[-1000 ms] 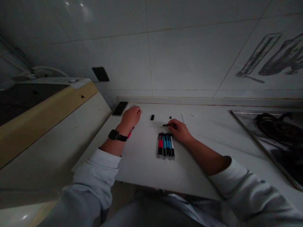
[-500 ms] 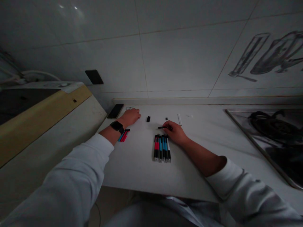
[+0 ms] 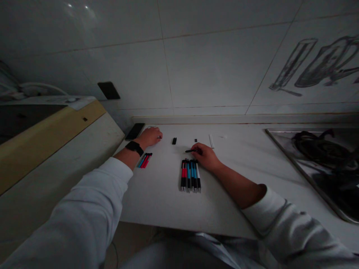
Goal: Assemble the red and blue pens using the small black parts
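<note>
My left hand [image 3: 149,136], with a black watch [image 3: 134,148] on the wrist, rests curled on the white counter near its far left corner; what its fingers pinch is too small to name. My right hand [image 3: 206,156] lies on the counter and pinches a thin black pen part [image 3: 190,151] pointing left. Just in front of that hand lies a neat row of several red, blue, white and black pens [image 3: 190,175]. A small bunch of blue and red pens [image 3: 144,160] lies beside my left wrist.
A dark phone [image 3: 135,131] lies at the counter's far left corner. Small black pieces [image 3: 174,141] and a white tube [image 3: 211,141] lie toward the tiled wall. A gas hob [image 3: 322,157] fills the right side. Left of the counter stands a white appliance [image 3: 56,149].
My left hand has slid a little left and back toward the phone, uncovering the blue and red pens by the wrist. My right hand has kept its place and hold.
</note>
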Demonstrator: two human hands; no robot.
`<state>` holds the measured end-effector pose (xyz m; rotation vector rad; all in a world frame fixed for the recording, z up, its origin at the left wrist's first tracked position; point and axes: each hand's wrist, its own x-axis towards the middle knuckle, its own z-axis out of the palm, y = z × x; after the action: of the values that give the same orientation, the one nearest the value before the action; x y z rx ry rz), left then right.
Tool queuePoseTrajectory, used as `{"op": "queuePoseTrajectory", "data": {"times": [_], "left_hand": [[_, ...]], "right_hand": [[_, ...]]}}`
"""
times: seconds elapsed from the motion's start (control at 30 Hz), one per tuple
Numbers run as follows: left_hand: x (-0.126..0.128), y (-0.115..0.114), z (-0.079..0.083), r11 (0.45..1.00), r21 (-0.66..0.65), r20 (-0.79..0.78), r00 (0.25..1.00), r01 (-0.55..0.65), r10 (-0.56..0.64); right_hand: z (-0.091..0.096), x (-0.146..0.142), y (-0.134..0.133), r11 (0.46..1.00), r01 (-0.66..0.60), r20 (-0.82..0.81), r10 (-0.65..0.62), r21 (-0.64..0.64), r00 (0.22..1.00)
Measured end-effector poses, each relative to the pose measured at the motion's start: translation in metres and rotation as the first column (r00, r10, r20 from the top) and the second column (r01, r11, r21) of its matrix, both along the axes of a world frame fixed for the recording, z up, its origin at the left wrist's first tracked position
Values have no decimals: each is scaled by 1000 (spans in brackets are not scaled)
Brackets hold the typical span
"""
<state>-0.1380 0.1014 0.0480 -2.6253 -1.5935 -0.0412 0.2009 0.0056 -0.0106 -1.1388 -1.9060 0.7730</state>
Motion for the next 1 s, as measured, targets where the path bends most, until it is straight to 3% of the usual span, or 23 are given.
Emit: {"op": "queuePoseTrajectory", "data": {"times": [0.27, 0.4, 0.57, 0.7, 0.87, 1.0], "left_hand": [[-1, -2, 1, 1000, 0, -82, 997, -15, 15], [11, -16, 12, 999, 47, -65, 998, -3, 6], [58, -53, 29, 968, 87, 82, 967, 234, -241], [98, -81, 27, 902, 133, 82, 903, 410, -422], [119, -94, 22, 839, 260, 24, 866, 477, -500], [121, -93, 21, 830, 262, 52, 852, 491, -521]], "right_hand": [[0, 0, 1, 1000, 1, -25, -2, -25, 1000], [0, 0, 2, 999, 0, -104, -5, -53, 995], [-1, -3, 4, 987, -38, -256, -2, -153, 967], [-3, -5, 6, 961, -149, -389, 49, -232, 920], [-1, -5, 8, 950, -189, -449, 59, -249, 892], [2, -5, 5, 946, -194, -475, 49, -261, 879]]}}
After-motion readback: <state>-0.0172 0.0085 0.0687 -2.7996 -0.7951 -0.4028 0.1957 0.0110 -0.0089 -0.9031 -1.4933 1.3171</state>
